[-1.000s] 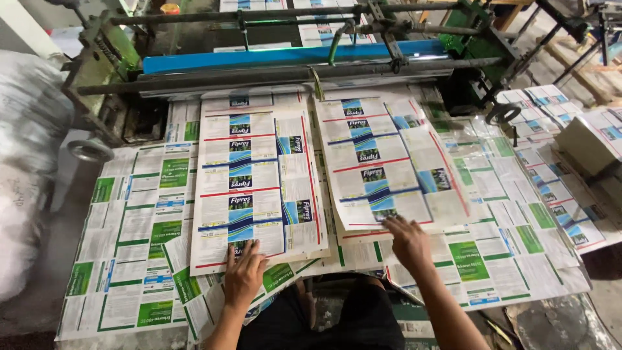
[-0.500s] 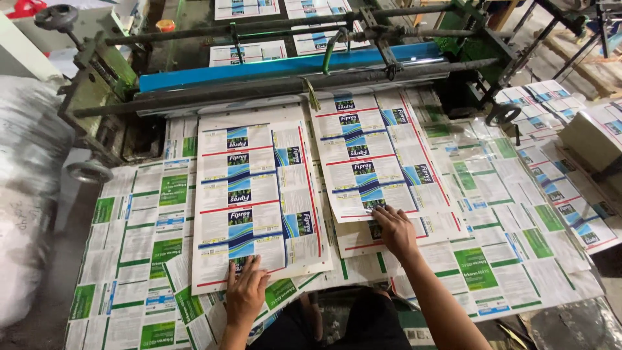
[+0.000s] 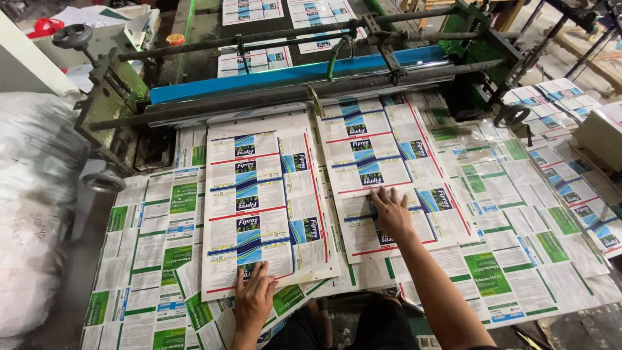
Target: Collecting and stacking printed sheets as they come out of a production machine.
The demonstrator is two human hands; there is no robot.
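A bulging white woven sack (image 3: 32,214) slumps at the far left, beside the green steel frame (image 3: 113,91) of a machine with round handwheels. Flat glossy sheets printed in green and white (image 3: 155,259) blanket the table. On them lies the left blue-and-red printed sheet (image 3: 259,207), a smooth rectangle; the left hand (image 3: 254,299) rests open and flat on its near edge, fingers spread, gripping nothing. Just beside it, the right printed sheet (image 3: 389,168) reaches from under the long blue roller bar (image 3: 298,72). The right hand (image 3: 390,214) presses palm-down on it, fingers splayed. More printed sheets (image 3: 564,188) overlap rightward.
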